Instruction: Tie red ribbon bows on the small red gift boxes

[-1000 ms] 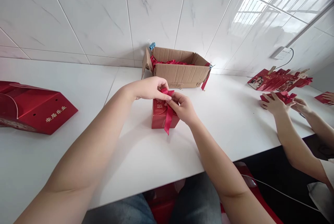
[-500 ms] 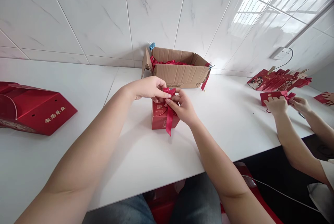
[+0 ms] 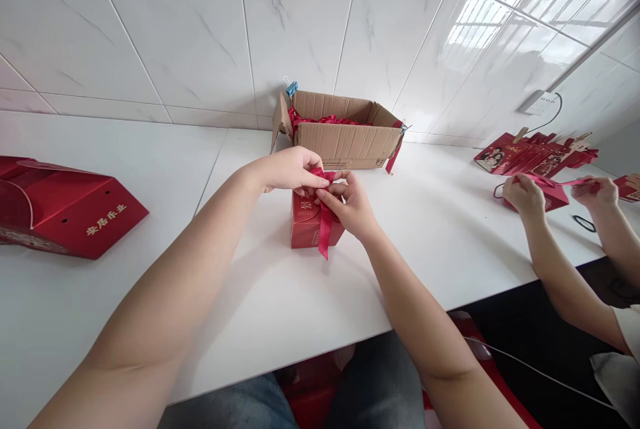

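Observation:
A small red gift box [image 3: 304, 228] with gold print stands on the white table in front of me. Red ribbon [image 3: 325, 232] forms loops at its top, and one tail hangs down its front. My left hand [image 3: 300, 172] pinches the ribbon at the upper left of the loops. From the right, my right hand [image 3: 350, 206] grips the same ribbon between thumb and fingers, close to the left fingertips. The fingers partly hide the knot area and the box's top.
Behind the gift box, a cardboard box [image 3: 345, 142] holds red ribbons. A larger red box [image 3: 100, 216] lies at left. On the right, a co-worker's hands [image 3: 527, 196] pull ribbon on another red box [image 3: 555, 197], near several red boxes [image 3: 530, 152] and a black loop [image 3: 584, 223].
My hands have barely shifted and still hold the ribbon at the box top. The co-worker's hands have moved apart, stretching their ribbon out sideways.

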Tool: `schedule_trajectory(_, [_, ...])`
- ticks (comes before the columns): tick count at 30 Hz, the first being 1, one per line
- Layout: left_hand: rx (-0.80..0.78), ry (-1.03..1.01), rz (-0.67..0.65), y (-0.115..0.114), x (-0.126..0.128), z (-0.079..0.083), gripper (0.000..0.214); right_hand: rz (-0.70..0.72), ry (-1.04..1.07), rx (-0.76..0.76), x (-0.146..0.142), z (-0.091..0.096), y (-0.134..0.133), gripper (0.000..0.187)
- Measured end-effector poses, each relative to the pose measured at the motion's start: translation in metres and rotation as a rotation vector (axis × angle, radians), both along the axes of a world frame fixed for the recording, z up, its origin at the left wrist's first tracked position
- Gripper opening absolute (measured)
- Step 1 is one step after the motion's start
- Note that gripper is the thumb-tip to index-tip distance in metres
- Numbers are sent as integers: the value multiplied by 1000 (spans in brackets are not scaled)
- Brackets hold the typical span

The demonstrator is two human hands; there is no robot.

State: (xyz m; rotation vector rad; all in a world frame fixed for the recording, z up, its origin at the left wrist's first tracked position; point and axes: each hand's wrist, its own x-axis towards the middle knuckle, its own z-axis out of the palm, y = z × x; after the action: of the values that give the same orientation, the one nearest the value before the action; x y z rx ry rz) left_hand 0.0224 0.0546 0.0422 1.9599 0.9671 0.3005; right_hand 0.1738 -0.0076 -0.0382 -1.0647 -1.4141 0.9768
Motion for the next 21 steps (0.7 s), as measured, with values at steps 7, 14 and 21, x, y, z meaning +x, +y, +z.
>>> schedule_trajectory(7, [84,67,67,-7,1,6,22,-53,-27,20,-4,6,-7,39])
schedule_trajectory(14, [122,43,73,-3,-4,5,26,-90,20,-8,-1,5,-5,34])
schedule_trajectory(21, [114,31,64,-1,-3,1,23,-180,-38,67,2,5,-5,21])
